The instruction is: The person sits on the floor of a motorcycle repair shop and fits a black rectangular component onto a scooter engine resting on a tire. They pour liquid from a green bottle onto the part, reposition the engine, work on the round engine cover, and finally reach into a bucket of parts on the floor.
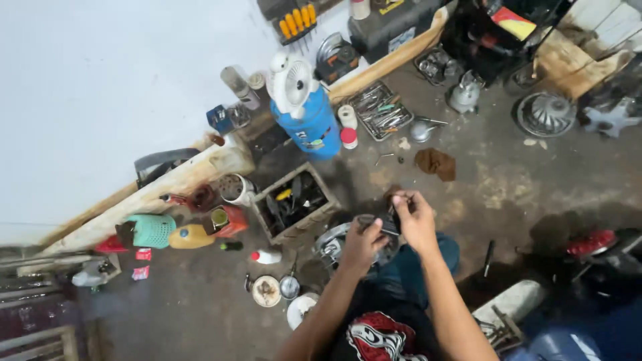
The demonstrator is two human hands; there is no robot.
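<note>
Both hands meet over the lap: the left hand [363, 244] and right hand [414, 217] are pinched on one small dark part [386, 222] between them, right hand a bit higher and further out. Its long axis is too blurry to call. A round metal housing [329, 246] sits just below, a wooden tool crate [294, 200] further left.

A single head-worn camera looks steeply down from well above at the stained grey concrete floor [521, 180], tilted, with the white wall [100, 100] filling the upper left and the person's forearms entering from the bottom centre.
</note>
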